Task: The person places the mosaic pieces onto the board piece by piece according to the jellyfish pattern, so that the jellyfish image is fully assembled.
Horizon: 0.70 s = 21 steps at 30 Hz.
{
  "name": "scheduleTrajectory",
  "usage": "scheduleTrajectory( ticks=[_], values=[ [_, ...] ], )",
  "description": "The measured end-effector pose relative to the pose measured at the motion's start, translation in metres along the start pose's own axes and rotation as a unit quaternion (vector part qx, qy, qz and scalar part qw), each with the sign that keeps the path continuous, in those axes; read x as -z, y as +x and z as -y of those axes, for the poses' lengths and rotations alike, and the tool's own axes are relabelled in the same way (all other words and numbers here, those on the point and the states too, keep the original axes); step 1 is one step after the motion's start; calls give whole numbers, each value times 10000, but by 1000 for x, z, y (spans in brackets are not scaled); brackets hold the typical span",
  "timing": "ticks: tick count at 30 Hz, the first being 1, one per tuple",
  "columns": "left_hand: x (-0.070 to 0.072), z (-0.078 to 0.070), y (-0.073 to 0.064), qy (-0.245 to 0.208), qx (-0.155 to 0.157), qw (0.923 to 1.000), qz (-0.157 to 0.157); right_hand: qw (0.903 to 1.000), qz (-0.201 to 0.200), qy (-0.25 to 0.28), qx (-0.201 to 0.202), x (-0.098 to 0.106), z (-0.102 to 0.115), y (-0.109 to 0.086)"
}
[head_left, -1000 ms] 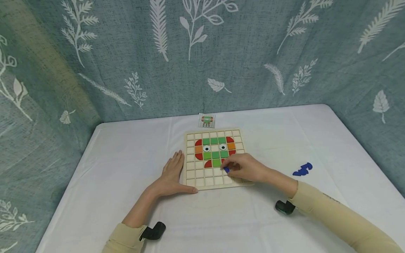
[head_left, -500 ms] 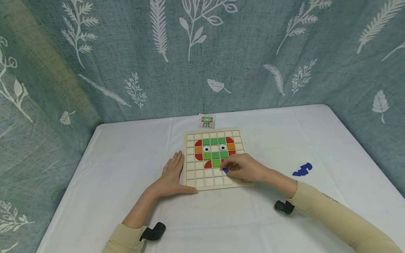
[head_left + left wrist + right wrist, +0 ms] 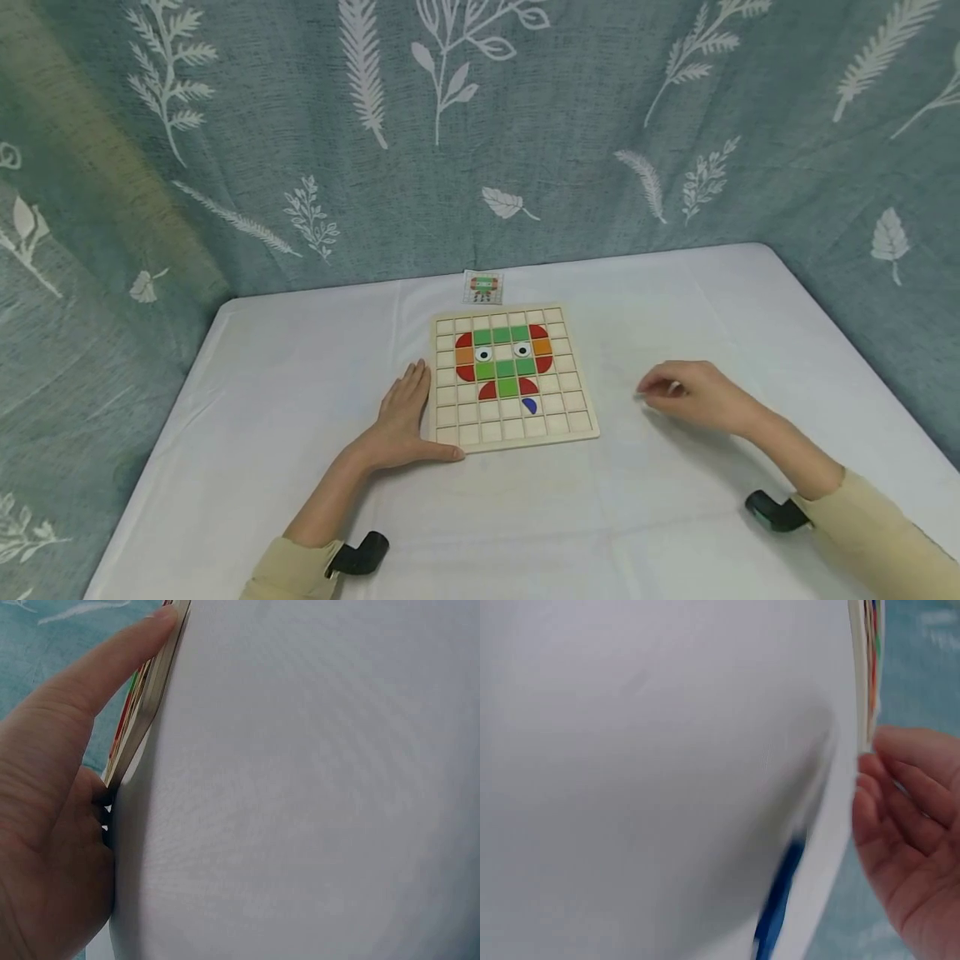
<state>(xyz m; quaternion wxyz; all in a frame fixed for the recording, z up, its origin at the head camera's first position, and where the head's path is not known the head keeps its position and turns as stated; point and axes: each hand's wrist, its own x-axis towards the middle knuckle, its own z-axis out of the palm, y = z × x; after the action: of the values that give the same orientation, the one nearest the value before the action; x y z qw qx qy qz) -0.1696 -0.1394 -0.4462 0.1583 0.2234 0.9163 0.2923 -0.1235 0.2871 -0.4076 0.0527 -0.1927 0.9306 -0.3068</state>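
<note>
My left hand (image 3: 401,421) lies flat by the wooden grid board (image 3: 576,400), fingers along its left edge and thumb at its front left corner. In the left wrist view the thumb (image 3: 105,664) rests along the board's edge. Red, green and orange tiles and two eye tiles form a face on the board. Below the face lies a blue quarter-round tile (image 3: 529,406), slightly askew in its cell. My right hand (image 3: 697,396) hovers over the cloth right of the board, fingers loosely curled and holding nothing. Several blue tiles (image 3: 780,892) show in the right wrist view; the hand hides them in the head view.
A small picture card (image 3: 483,287) with a printed figure lies behind the board. White cloth (image 3: 300,358) covers the table, and a patterned blue-green curtain (image 3: 555,125) hangs along the back and sides.
My right hand has let go of the blue tile, leaving it on the board, and moved right toward the loose blue tiles. The left hand stays at the board's edge.
</note>
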Motion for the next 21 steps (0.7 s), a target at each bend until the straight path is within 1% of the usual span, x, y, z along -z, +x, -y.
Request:
scheduleTrajectory(
  ticks=[3,5,9,12,14,18,21],
  values=[
    [0,1,-1,-7,-1,10000,-13,9994,-112,-339,-45,15,-12,-21],
    [-1,2,-1,-9,-8,10000,-25,9987,-153,-471,-90,20,-19,-31],
    [-1,2,-1,-10,-16,10000,-35,9984,-217,-516,19,19,-26,-38],
    [-1,2,0,-41,-39,10000,-28,9988,-234,-438,25,14,-27,-36],
    [-1,2,0,-58,-48,10000,-26,9990,-226,-373,-93,11,-25,-32],
    [-1,2,0,-63,-62,10000,-41,9988,-249,-302,-295,0,-17,-18],
    [-1,2,0,-44,-52,10000,-53,9989,-238,-217,-347,-8,-11,-8]
  ],
)
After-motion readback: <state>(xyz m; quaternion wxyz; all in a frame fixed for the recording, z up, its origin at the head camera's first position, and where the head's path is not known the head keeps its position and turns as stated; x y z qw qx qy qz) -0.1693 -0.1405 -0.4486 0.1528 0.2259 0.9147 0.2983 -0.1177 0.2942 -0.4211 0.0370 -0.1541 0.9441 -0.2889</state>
